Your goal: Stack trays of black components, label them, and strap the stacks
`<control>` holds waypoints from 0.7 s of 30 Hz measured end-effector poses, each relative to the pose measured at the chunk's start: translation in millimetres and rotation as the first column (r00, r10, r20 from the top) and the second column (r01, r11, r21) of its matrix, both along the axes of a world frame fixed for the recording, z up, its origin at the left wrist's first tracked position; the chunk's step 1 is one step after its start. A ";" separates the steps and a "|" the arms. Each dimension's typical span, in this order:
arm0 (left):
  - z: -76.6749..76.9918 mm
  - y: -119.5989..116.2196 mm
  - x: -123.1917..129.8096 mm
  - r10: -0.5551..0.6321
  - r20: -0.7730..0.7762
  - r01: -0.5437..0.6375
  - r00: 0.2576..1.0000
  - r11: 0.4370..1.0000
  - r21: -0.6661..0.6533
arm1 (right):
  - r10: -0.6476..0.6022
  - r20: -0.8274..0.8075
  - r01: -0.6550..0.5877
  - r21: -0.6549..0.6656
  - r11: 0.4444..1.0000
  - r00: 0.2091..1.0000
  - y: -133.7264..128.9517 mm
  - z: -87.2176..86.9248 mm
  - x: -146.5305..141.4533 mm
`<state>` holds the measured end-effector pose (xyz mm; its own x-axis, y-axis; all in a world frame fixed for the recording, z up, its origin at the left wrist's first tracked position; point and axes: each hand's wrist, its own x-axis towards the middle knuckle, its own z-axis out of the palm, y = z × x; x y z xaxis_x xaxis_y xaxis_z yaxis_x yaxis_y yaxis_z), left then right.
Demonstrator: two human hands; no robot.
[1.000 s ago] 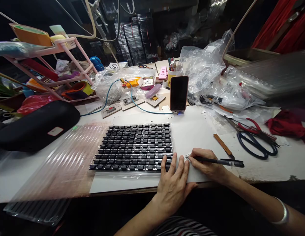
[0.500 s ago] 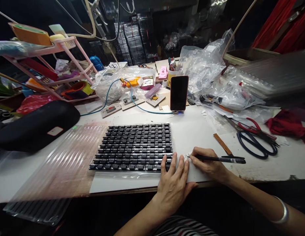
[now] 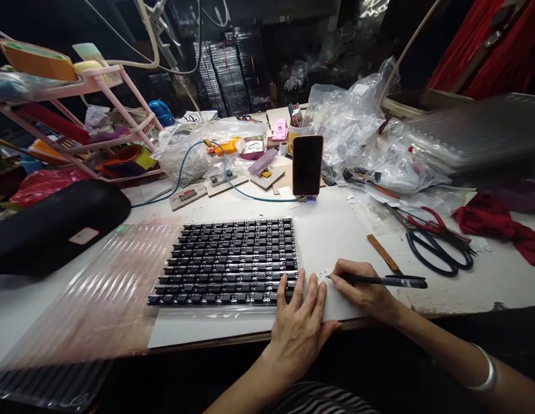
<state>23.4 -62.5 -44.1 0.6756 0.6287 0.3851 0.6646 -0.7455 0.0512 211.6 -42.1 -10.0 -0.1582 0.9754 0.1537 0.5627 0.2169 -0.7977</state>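
Note:
My right hand (image 3: 366,289) grips a black pen (image 3: 382,280), its tip down on the white sheet (image 3: 328,241) beside small handwritten marks (image 3: 323,275). Spread flat, my left hand (image 3: 298,323) rests at the lower right corner of a clear plastic tray (image 3: 296,253). Its fingertips touch the tray's edge and the sheet. Rows of small black electronic parts (image 3: 233,264) fill the tray. What lies under my left palm is hidden.
An empty ribbed plastic tray (image 3: 95,287) overhangs the front edge at left, near a black case (image 3: 60,224). A phone (image 3: 308,167) stands behind on a blue cable (image 3: 250,196). Scissors (image 3: 435,259), pliers (image 3: 435,224) and a brown-handled blade (image 3: 383,253) lie at right.
The view has shifted slightly, so the whole scene sits a little further left. The pen and both hands keep nearly the same places on the sheet and tray.

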 end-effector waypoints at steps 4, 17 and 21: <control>0.3 0.4 0.5 0.001 0.003 -0.001 1.000 1.000 0.004 | 0.041 0.036 -0.041 0.010 0.999 0.999 -0.7 -5.0 0.1; 1.7 0.2 0.2 -0.001 -0.006 0.001 1.000 1.000 -0.002 | 0.065 0.107 -0.075 0.089 0.993 0.992 -1.3 -12.7 2.2; 1.7 0.7 0.1 0.002 -0.014 -0.002 1.000 1.000 0.000 | 0.088 0.100 -0.097 0.090 0.991 0.991 -0.8 -13.3 2.7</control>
